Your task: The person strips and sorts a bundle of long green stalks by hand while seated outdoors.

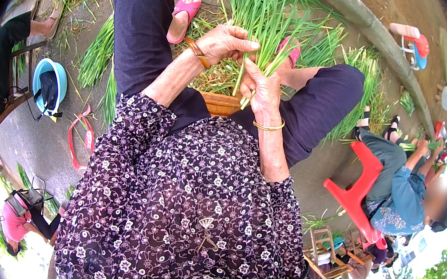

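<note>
In front of my lap, my right hand (263, 88) is closed round a small bunch of long green chives (271, 50). Their pale cut ends point down toward me and the leaves fan away. My left hand (225, 44), just left of it, pinches a chive stalk at the side of the bunch between thumb and fingers; its fingertips are partly hidden. Below both hands, between my knees, is the edge of a brown wooden seat or stool (220, 104), with yellowish trimmings (216, 79) strewn beyond it.
Loose chives (250, 2) lie heaped past my feet, with bundles at left (97, 53) and right (363, 73). A light-blue basin (49, 86) and red strap (73, 139) lie on the ground leftward. A red plastic stool (355, 182) and a seated person (401, 198) handling greens are at right.
</note>
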The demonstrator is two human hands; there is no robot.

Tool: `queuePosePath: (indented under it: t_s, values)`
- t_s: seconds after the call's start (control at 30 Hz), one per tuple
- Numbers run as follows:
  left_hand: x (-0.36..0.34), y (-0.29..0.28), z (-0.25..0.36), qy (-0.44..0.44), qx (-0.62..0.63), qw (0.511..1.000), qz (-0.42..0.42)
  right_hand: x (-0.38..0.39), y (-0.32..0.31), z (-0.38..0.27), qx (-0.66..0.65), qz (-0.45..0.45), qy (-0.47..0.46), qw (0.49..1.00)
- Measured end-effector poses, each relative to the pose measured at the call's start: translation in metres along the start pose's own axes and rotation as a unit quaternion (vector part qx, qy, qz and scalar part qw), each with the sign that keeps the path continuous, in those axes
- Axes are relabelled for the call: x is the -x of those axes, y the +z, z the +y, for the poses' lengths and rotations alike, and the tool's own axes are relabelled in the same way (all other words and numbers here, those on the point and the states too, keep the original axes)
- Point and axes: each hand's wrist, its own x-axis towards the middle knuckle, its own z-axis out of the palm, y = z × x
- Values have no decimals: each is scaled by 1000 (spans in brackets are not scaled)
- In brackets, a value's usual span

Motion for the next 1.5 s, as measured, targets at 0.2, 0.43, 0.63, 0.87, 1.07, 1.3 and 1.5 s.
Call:
queuePosePath:
  t_s: [0.2, 0.43, 0.63, 0.87, 1.07, 1.3, 1.5]
  values:
    - [2, 2, 0, -15, 35, 999, 9, 1, 1, -1, -15, 5, -1, 1000]
    - [0, -4, -2, 3, 41, 999, -32, 0, -1, -1, -25, 14, -3, 1000]
    - [3, 1, 0, 4, 26, 1000, -13, 0, 0, -1, -18, 21, -2, 1000]
    - [5, 1, 2, -13, -67, 998, -6, -1, -1, 0, 22, -23, 14, 999]
    - [6, 1, 2, 1, -57, 998, 2, -1, 2, -3, 13, -26, 24, 999]
    - [4, -5, -1, -4, -90, 996, -14, -2, -1, 1, 22, -19, 23, 999]
    - [5, 4, 2, -13, 53, 996, 65, -5, -2, 0, -23, 2, 36, 999]
